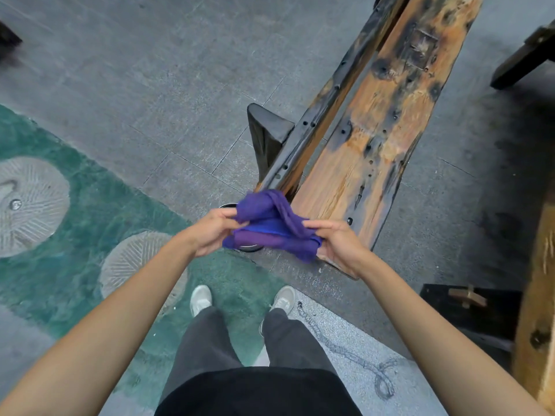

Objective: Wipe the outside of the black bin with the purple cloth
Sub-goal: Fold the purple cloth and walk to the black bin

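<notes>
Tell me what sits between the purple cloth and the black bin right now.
Nothing visible does. The purple cloth is bunched in the grip of the left hand and right hand, held above the black bin. Only slivers of the bin's rim show under the cloth; its outside wall is hidden from this view.

Both bare forearms reached forward and down, converging in front of the body. The left hand (210,229) curled inward, fingers pinched shut on the purple cloth (270,226). The right hand (339,241) faced it close by, thumb and fingertips clamped on the cloth's other end.
</notes>
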